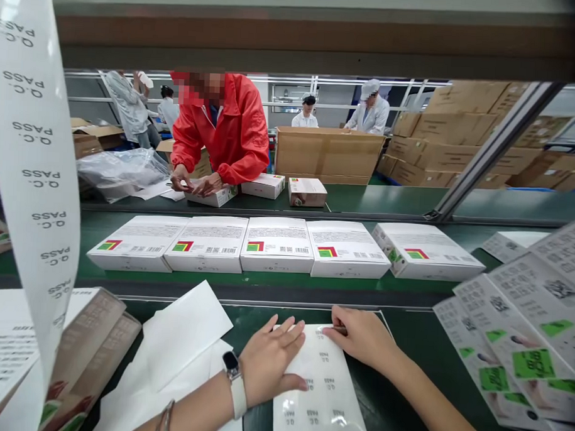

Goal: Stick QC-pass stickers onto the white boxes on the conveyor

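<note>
A sheet of clear "Q.C. PASS" stickers (321,393) lies on the green bench in front of me. My left hand (270,356), with a watch at the wrist, rests on the sheet's left side, its fingers stretched out. At the upper right corner of the sheet, my right hand (361,334) is closed in a pinch. A small dark, thin item shows at its fingertips, too little of it visible to name. Blank white sheets (184,337) lie in a loose pile left of the stickers.
Beyond my hands, white printed boxes (277,240) line the green conveyor. A sticker strip (39,169) hangs at left before stacked boxes (89,347). Printed cartons (519,337) are piled at right. Across the line, a person in red (224,131) handles a box. A shelf beam (293,40) crosses overhead.
</note>
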### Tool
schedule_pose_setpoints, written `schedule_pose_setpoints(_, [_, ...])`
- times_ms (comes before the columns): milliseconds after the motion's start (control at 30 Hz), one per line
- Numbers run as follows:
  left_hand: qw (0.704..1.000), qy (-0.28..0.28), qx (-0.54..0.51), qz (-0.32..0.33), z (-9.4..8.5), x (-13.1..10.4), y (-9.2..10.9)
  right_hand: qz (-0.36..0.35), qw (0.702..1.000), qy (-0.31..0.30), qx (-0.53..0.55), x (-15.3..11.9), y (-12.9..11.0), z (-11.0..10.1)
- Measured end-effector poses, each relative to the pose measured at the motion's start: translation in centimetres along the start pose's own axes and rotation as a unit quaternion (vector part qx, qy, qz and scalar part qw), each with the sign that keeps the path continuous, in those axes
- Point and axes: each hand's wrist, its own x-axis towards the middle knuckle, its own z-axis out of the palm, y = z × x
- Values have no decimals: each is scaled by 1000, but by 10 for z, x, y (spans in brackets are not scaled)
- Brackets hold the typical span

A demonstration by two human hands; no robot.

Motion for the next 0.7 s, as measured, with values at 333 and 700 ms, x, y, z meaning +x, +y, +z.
schedule_pose_setpoints(333, [993, 53, -93, -58, 3, -3, 2, -114, 972, 60, 197, 11, -37, -21])
schedule_pose_setpoints(700, [918, 325, 39, -224, -80, -12, -117, -29, 973, 115, 196, 170, -79, -14])
